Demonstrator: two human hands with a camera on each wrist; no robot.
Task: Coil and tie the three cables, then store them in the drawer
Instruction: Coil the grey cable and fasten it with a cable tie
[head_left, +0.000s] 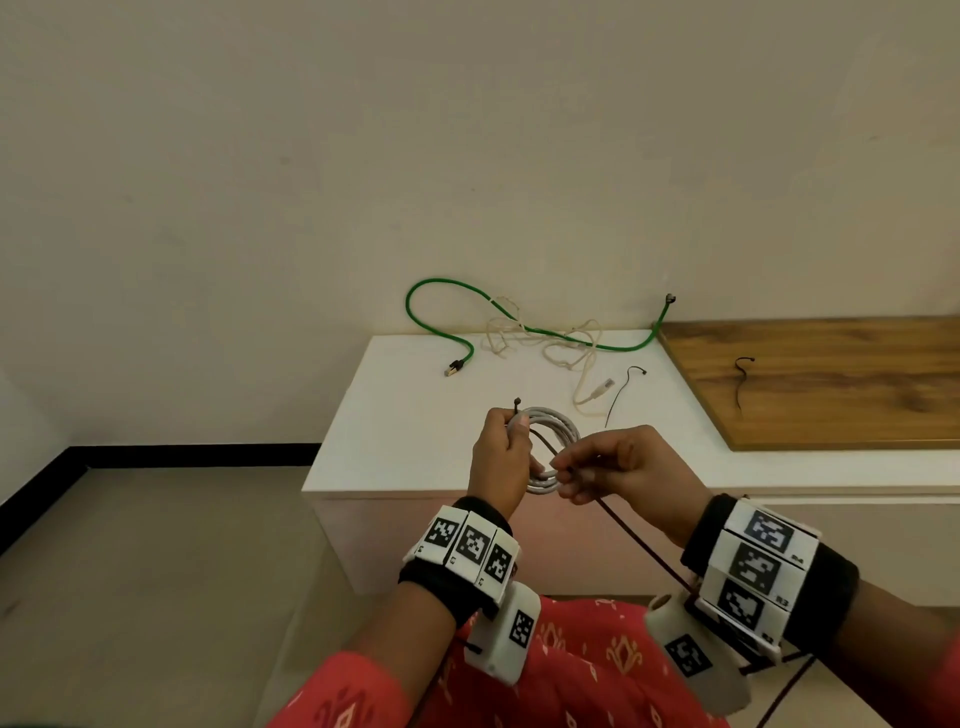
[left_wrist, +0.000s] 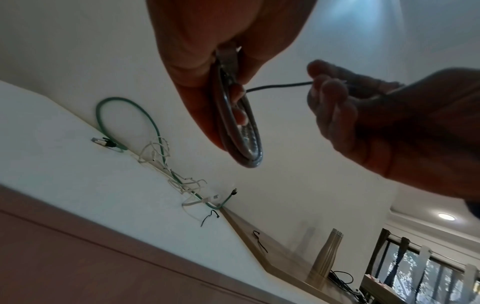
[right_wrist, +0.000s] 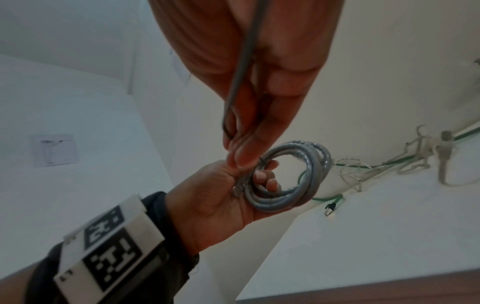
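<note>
Left hand (head_left: 497, 457) curled round a grey cable (head_left: 553, 441) wound into a coil, held up in the air in front of the white cabinet (head_left: 395, 426); fingers through the ring, thumb on top. A black tie (head_left: 517, 404) sticking up from the left fist, its tail running across to the right hand (head_left: 618, 467). Right hand pinching that thin black tail between thumb and fingertips (right_wrist: 241, 156), right against the coil, other fingers loosely bent.

On the cabinet top, near the wall: a green cable (head_left: 519, 325) lying loose in a long wavy line, a thin white cable (head_left: 569, 353) tangled over it. A second black tie (head_left: 623, 389) just in front of the white cable. A third black tie (head_left: 743, 382) on the wooden board (head_left: 831, 384) to the right. No drawer front clearly made out.
</note>
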